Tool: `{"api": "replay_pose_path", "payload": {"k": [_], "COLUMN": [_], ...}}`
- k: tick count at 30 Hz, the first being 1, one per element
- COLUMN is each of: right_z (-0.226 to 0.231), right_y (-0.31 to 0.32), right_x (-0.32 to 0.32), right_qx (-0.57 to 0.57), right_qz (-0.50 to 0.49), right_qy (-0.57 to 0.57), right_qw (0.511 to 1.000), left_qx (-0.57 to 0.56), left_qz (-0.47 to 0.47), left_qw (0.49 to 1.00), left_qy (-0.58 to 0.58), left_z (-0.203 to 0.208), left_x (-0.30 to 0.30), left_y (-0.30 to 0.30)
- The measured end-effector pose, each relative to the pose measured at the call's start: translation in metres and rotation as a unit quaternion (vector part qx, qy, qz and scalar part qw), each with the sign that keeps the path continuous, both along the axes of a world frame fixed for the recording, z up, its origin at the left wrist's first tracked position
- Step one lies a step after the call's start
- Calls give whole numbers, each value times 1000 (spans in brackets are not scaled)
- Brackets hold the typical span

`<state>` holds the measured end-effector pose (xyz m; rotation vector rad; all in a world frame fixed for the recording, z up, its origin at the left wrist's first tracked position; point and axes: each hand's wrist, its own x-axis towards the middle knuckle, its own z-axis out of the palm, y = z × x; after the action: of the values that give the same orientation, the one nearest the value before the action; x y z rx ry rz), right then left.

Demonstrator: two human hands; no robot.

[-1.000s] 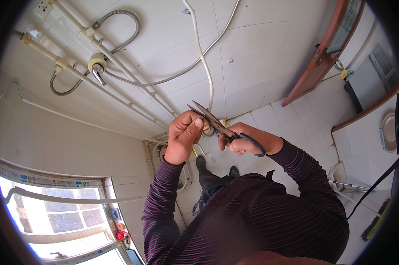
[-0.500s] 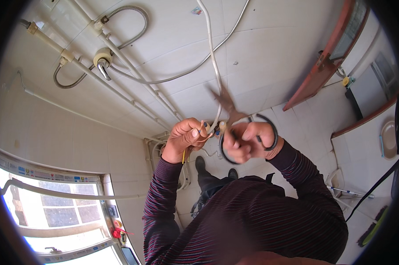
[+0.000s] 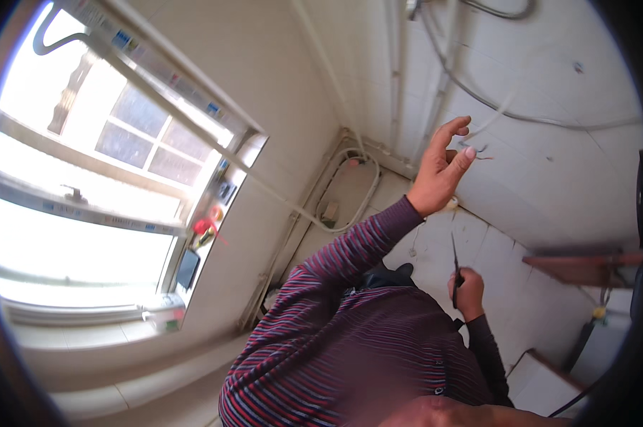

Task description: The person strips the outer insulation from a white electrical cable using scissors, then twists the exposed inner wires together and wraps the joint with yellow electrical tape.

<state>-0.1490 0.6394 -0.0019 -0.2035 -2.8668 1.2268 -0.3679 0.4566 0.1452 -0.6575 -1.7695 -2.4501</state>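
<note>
My left hand point(image 3: 439, 171) is raised in front of the tiled wall, its thumb and index finger apart with a gap between them. Just beyond the thumb tip, thin bare wire ends point(image 3: 484, 151) stick out at the end of a white cable point(image 3: 506, 102), which is blurred. Whether the thumb touches the wires is hard to see. Lower down on the right, my right hand point(image 3: 469, 293) is closed round the handles of dark scissors point(image 3: 455, 252), whose blades point up and away from me.
A bright window point(image 3: 136, 135) fills the left side. On its sill lie a phone point(image 3: 187, 269) and a red item point(image 3: 203, 225). A pale hose point(image 3: 264, 186) crosses in front of the window. Pipes point(image 3: 394, 71) and a grey flexible hose point(image 3: 471, 92) run along the wall. A reddish door point(image 3: 571, 269) stands at right.
The view has swung left toward the window. My left hand no longer pinches the wires and its fingers have opened. My right hand has dropped away from the cable with the scissors.
</note>
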Motion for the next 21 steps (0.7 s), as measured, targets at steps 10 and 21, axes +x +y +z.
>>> {"api": "replay_pose_path", "payload": {"k": [10, 21], "right_z": [7, -17], "right_y": [-146, -474], "right_x": [-151, -391], "right_qx": [118, 208], "right_qz": [168, 550], "right_qy": [-47, 319], "right_qw": [978, 743], "left_qx": [195, 249], "left_qz": [55, 132], "left_qw": [953, 925], "left_qy": [-227, -255], "left_z": [-62, -85], "left_x": [61, 137], "left_y": [-167, -289]}}
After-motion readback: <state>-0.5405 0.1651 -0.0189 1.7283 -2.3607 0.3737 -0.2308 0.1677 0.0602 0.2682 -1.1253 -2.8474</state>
